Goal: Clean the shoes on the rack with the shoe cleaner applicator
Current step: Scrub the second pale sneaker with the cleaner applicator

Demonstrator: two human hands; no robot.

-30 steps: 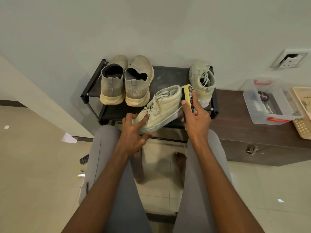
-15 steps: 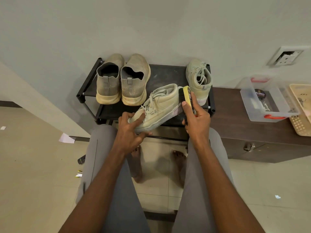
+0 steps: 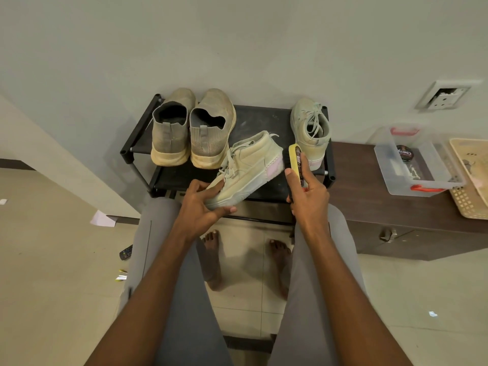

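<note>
My left hand (image 3: 200, 207) grips the toe of a pale green lace-up sneaker (image 3: 248, 167), held tilted above the front of the black shoe rack (image 3: 137, 133). My right hand (image 3: 306, 196) holds the yellow-and-black shoe cleaner applicator (image 3: 295, 158) upright just beside the sneaker's heel, a small gap between them. The matching sneaker (image 3: 311, 130) stands at the rack's right end. A pair of beige knit slip-on shoes (image 3: 192, 133) sits at the rack's left, heels toward me.
A dark wooden cabinet (image 3: 396, 223) adjoins the rack on the right, carrying a clear plastic box (image 3: 420, 180) with a polish tin and a cream basket (image 3: 472, 180). A wall socket (image 3: 443, 97) is above. My knees and bare feet are below. A remote (image 3: 125, 252) and paper scraps lie on the floor.
The applicator has pulled slightly away from the sneaker's heel toward the right. My left hand still grips the toe, and the sneaker stays tilted over the rack.
</note>
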